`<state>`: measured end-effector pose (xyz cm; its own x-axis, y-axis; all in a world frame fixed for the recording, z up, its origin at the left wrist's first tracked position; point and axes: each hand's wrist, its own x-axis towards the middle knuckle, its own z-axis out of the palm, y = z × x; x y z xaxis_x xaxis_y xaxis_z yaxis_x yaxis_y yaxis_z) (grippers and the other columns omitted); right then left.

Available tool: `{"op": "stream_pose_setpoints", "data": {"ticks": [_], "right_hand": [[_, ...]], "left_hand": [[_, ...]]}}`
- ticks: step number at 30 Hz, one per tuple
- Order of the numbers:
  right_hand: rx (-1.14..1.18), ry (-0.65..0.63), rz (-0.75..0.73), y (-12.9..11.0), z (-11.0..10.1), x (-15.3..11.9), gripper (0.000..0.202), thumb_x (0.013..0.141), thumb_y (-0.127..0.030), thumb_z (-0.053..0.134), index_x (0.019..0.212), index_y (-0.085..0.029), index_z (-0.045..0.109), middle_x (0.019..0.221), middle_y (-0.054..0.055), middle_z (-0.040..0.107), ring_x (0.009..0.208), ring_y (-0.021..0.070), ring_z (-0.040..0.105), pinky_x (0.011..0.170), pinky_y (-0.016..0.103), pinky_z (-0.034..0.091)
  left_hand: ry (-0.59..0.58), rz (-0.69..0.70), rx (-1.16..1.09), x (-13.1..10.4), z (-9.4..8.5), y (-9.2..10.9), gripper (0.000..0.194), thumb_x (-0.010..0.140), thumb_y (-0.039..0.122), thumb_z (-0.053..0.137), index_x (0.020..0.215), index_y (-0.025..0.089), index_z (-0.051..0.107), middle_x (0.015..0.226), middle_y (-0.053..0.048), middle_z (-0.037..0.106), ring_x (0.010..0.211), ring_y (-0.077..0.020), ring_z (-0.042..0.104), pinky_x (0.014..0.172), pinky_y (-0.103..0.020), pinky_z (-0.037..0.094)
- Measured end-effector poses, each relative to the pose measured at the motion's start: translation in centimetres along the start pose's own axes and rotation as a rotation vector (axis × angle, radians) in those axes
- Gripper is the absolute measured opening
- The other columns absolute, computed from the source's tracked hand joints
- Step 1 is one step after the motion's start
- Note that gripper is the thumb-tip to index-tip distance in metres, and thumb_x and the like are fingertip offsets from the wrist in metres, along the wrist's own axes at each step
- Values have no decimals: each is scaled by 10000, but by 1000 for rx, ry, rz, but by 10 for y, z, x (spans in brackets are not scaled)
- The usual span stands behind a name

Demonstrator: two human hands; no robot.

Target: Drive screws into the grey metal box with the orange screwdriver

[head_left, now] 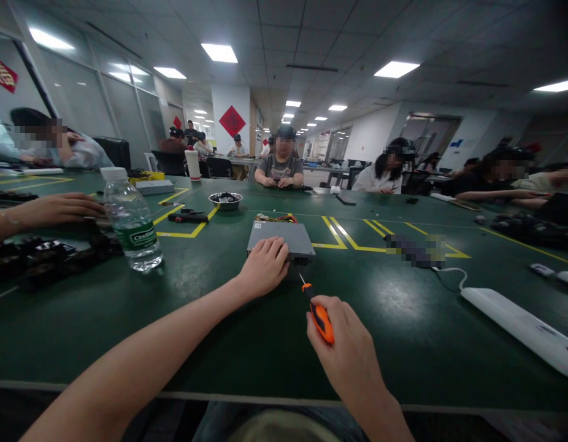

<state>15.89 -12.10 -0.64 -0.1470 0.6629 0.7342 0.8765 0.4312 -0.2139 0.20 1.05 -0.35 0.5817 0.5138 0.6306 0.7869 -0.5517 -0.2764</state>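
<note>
A grey metal computer power supply (291,234) lies on the green table in front of me, its bundle of coloured wires (277,218) at the far side. My left hand (264,265) is pressed over its top near corner, fingers together, gripping it against the table. In my right hand (343,334) is an orange and black screwdriver (321,319), held by the handle. Its thin shaft points up and forward to the near face of the power supply, close to the dark socket. Whether the tip touches a screw is too small to tell.
A water bottle (135,224) stands at left, near another person's hand (65,212) and dark parts (49,258). Beyond are a metal bowl (226,201), a black tool (188,218) and a paper cup (192,164). A white power strip (518,328) lies right. Several people sit around.
</note>
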Motion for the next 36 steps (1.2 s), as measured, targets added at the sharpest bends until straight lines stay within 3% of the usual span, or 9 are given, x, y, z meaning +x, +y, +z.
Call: {"op": "stream_pose_setpoints", "data": {"ticks": [3, 5, 9, 12, 17, 23, 26, 31, 36], "right_hand": [[-64, 17, -66, -3, 1, 2, 173, 836, -150, 390, 837, -208, 554, 756, 45, 551, 692, 185, 545, 610, 303, 452], [-52, 21, -23, -3, 1, 2, 129, 860, -244, 433, 889, -199, 550, 802, 58, 563, 726, 194, 564, 619, 303, 464], [-14, -24, 110, 3, -1, -1, 349, 883, -459, 431, 1082, -175, 473, 775, 36, 611, 648, 175, 615, 516, 251, 446], [-18, -26, 129, 5, 0, -4, 236, 923, -367, 366, 980, -175, 489, 663, 2, 592, 542, 146, 592, 470, 230, 409], [-50, -2, -72, -3, 5, -3, 227, 893, -193, 327, 848, -196, 550, 754, 41, 569, 670, 169, 570, 589, 276, 442], [21, -41, 156, 0, 2, -1, 347, 887, -460, 414, 1073, -175, 482, 781, 38, 606, 650, 175, 612, 527, 261, 450], [16, -83, 163, 2, 1, -3, 265, 923, -387, 346, 984, -177, 495, 667, 4, 590, 539, 151, 588, 474, 245, 417], [-65, -57, -20, 7, 3, -4, 214, 889, -196, 341, 937, -182, 549, 799, 51, 594, 726, 182, 596, 622, 291, 467], [-4, -26, 140, 8, 0, 2, 273, 891, -346, 407, 1090, -182, 497, 880, 59, 618, 732, 185, 629, 586, 275, 483]], "left_hand": [[-1, 0, -3, 0, -1, 0, 314, 868, 284, 423, 1133, 129, 490, 1202, -142, 524, 1125, -268, 467, 927, -399, 370], [2, -4, -5, 0, -1, 0, 316, 866, 282, 427, 1134, 125, 490, 1204, -145, 523, 1129, -271, 464, 929, -400, 371], [10, 3, -4, 0, 0, 0, 319, 864, 280, 433, 1134, 119, 490, 1205, -151, 524, 1122, -270, 469, 930, -402, 371], [11, 3, -10, 0, 2, -1, 330, 858, 280, 447, 1143, 118, 484, 1202, -149, 524, 1124, -268, 470, 936, -400, 367], [26, 1, -23, 1, 2, 0, 314, 856, 273, 453, 1130, 124, 488, 1198, -151, 526, 1128, -265, 469, 928, -397, 373], [18, 7, 12, 0, 1, 1, 317, 867, 285, 432, 1124, 113, 500, 1198, -150, 526, 1115, -273, 475, 922, -394, 379], [16, 13, 8, 0, 1, 0, 325, 869, 286, 427, 1131, 106, 499, 1194, -157, 527, 1122, -274, 471, 925, -398, 376], [16, 12, -4, 0, 1, -1, 331, 869, 284, 428, 1138, 103, 496, 1204, -162, 522, 1127, -277, 467, 930, -404, 371], [19, 9, -7, 1, 2, 0, 324, 870, 285, 424, 1135, 111, 496, 1197, -163, 529, 1124, -274, 466, 922, -414, 376]]}}
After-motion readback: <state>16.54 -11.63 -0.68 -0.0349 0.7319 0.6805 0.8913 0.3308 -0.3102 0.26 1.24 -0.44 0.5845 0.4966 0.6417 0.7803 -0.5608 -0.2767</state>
